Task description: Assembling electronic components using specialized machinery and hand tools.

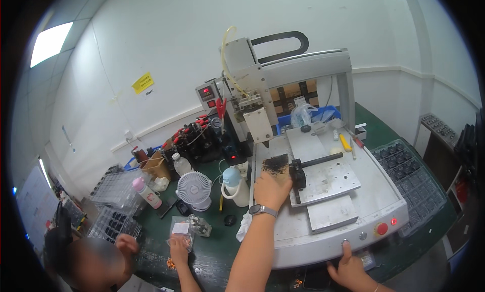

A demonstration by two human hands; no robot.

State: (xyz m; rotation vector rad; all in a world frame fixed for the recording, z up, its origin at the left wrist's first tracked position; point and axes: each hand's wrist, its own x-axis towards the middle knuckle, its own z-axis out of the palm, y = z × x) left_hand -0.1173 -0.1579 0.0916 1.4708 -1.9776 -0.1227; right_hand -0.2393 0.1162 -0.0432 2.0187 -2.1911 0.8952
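My left hand [271, 192], with a watch at the wrist, is closed around the near end of a tan block [277, 167]. Black smears cover the block's far part; its exact kind is unclear. Just right of these fingers stands a black clamp-like fixture [299, 177] on a metal plate [331, 183] of the benchtop machine [323, 251]. My right hand [351, 272] is at the machine's front edge, thumb raised onto a small round button [345, 242]. Its other fingers spread below the edge, partly hidden, with nothing seen in them.
Above the bed hangs the machine's head [258, 124]. A red stop button [381, 229] sits on the front panel; a yellow cutter [345, 142] lies on the bed. Trays of black parts [411, 183] stand right. At left are a fan [194, 190] and a co-worker's hand [178, 250].
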